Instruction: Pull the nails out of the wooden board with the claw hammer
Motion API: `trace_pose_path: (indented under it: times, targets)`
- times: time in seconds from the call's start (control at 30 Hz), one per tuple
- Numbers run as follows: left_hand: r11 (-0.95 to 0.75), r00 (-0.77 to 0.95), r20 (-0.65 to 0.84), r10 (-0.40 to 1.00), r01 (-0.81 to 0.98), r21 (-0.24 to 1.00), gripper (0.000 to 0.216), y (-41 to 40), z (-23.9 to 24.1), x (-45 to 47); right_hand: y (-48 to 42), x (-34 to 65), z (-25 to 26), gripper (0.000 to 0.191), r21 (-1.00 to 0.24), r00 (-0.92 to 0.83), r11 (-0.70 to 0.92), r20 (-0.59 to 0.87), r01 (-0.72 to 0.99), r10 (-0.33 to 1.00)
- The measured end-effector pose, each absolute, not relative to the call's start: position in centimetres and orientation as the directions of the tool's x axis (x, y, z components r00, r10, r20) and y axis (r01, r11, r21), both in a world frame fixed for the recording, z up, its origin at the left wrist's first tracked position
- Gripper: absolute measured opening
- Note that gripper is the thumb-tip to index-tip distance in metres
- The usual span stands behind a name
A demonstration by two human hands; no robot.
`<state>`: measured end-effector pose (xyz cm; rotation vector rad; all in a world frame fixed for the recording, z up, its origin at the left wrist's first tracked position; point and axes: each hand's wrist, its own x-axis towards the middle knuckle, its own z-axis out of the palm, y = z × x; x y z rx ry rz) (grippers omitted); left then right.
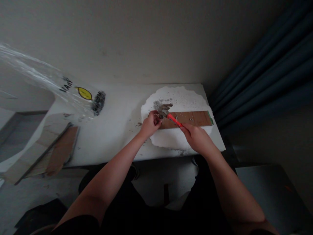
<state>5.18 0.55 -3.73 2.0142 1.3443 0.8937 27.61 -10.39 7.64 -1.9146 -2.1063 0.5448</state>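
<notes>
My right hand (197, 137) grips the red handle of a claw hammer (174, 119). The hammer's grey head is over the left end of a brown board (198, 118), close to my left fingers. My left hand (150, 125) is closed at that same end, fingertips pinched together; what they hold, if anything, is too small to make out. Small grey crumbs lie on the board and around it. Beneath is a white sheet with a ragged, rounded edge (182, 138), and a heap of grey debris (156, 104) sits just beyond my left hand.
The white table (114, 137) stands against a wall. At its left lie brown and pale board pieces (62, 150), partly past the edge. A clear plastic bag (75, 93) with dark contents at its bottom rises at upper left. Dark blue curtains (269, 75) hang at right.
</notes>
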Motion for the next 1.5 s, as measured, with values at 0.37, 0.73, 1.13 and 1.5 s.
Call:
trace_pose_path:
  times: [0.37,0.73,1.13,1.5]
  targets:
    - [-0.355,0.28,0.242,0.929,0.488,0.798,0.03,1.2,-3.5,4.0,-10.8,27.7,7.7,0.041,-0.485,-0.095,0.061,-0.044,0.872,0.995]
    - [-0.325,0.15,0.29,0.945,0.516,0.792,0.031,1.5,-3.4,4.0,-10.8,27.5,7.6,0.042,-0.432,-0.099,0.053,-0.084,0.9,0.992]
    - [-0.435,0.349,0.271,0.897,0.586,0.683,0.009,0.9,-3.5,5.1,-10.8,27.7,8.1,0.041,-0.493,-0.093,0.066,-0.031,0.868,0.995]
    - [-0.457,0.346,0.307,0.886,0.552,0.698,0.009,1.0,-4.1,4.8,-10.8,28.3,8.4,0.041,-0.494,-0.09,0.062,-0.034,0.867,0.995]
